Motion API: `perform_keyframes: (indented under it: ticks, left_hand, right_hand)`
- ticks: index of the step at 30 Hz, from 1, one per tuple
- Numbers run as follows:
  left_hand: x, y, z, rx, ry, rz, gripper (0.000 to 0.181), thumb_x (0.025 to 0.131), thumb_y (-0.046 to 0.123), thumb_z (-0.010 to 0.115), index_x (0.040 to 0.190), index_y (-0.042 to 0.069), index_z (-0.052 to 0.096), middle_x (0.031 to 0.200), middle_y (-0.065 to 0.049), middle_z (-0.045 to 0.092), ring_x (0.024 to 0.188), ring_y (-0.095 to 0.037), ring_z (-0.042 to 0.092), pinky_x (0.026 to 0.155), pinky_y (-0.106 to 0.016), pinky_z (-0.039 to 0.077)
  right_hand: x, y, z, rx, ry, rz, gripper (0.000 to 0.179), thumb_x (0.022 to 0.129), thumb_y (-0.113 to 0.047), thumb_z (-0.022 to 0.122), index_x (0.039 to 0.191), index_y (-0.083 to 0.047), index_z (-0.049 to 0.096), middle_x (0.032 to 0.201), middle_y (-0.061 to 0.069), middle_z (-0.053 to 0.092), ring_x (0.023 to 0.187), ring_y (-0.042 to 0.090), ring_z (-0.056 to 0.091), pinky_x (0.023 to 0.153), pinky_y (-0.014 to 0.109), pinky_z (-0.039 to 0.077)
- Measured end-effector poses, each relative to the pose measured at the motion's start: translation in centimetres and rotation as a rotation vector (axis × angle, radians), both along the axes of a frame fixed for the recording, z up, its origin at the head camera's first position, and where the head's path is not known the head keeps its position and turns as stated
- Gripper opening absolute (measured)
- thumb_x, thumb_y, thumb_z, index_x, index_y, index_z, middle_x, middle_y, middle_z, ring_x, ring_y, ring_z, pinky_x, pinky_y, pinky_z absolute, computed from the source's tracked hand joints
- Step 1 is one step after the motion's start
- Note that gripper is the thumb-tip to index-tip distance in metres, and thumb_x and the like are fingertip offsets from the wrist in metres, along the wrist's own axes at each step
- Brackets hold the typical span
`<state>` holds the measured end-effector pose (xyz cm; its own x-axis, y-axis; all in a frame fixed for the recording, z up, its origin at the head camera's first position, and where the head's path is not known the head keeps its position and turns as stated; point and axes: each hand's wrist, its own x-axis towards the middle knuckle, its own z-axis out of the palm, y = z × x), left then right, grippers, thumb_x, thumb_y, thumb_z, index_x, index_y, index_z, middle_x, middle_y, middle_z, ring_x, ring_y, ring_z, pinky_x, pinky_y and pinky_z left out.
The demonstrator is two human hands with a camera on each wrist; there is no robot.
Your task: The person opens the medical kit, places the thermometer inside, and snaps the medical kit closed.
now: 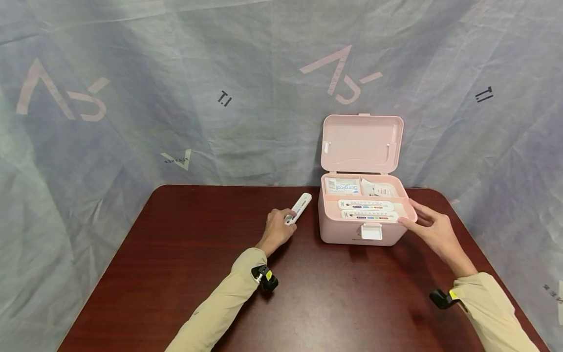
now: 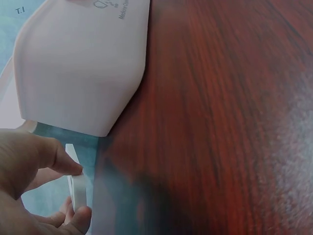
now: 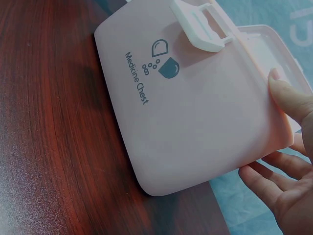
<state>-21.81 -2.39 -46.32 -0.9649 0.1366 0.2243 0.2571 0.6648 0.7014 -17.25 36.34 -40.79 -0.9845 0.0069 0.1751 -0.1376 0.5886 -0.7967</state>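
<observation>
My left hand (image 1: 278, 230) pinches a white strip thermometer (image 1: 301, 205) between thumb and fingers, left of the pink medicine chest (image 1: 347, 233). In the left wrist view that thermometer (image 2: 78, 188) shows edge-on. At the chest's right end, my right hand (image 1: 433, 232) grips the corner, thumb over the rim and fingers against the side wall; the right wrist view shows this from the front. Two similar thermometers (image 1: 366, 205) lie side by side in the front compartment. Behind them sit a white packet marked Surgical (image 1: 342, 186) and some small white packets (image 1: 379, 189).
The chest's lid (image 1: 362, 144) stands raised at the back, and its white latch (image 1: 371, 231) hangs at the front. A dark red wooden table (image 1: 198, 244) bears the chest near its far edge. Grey printed cloth (image 1: 246, 98) hangs behind and at both sides.
</observation>
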Motion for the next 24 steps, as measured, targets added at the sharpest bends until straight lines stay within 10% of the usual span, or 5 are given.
perform_keyframes:
  ticks: [16, 24]
  left_hand:
    - [0.6, -0.1, 2.6, 0.009, 0.015, -0.005, 0.033, 0.073, 0.002, 0.071, 0.106, 0.007, 0.071, 0.099, -0.016, 0.063, 0.09, -0.03, 0.056, 0.078, -0.04, 0.047]
    - [0.6, -0.3, 3.6, 0.045, -0.009, -0.012, 0.033, 0.074, 0.004, 0.07, 0.107, 0.009, 0.071, 0.101, -0.014, 0.063, 0.092, -0.029, 0.054, 0.076, -0.037, 0.045]
  right_hand:
    - [-0.1, -0.1, 0.0, 0.008, -0.015, -0.012, 0.07, 0.083, -0.029, 0.073, 0.144, -0.014, 0.041, 0.138, 0.021, 0.046, 0.111, 0.021, 0.057, 0.071, 0.011, 0.048]
    - [-0.1, 0.0, 0.1, -0.014, -0.011, -0.004, 0.07, 0.083, -0.027, 0.073, 0.143, -0.011, 0.042, 0.137, 0.023, 0.046, 0.102, -0.001, 0.055, 0.071, 0.011, 0.048]
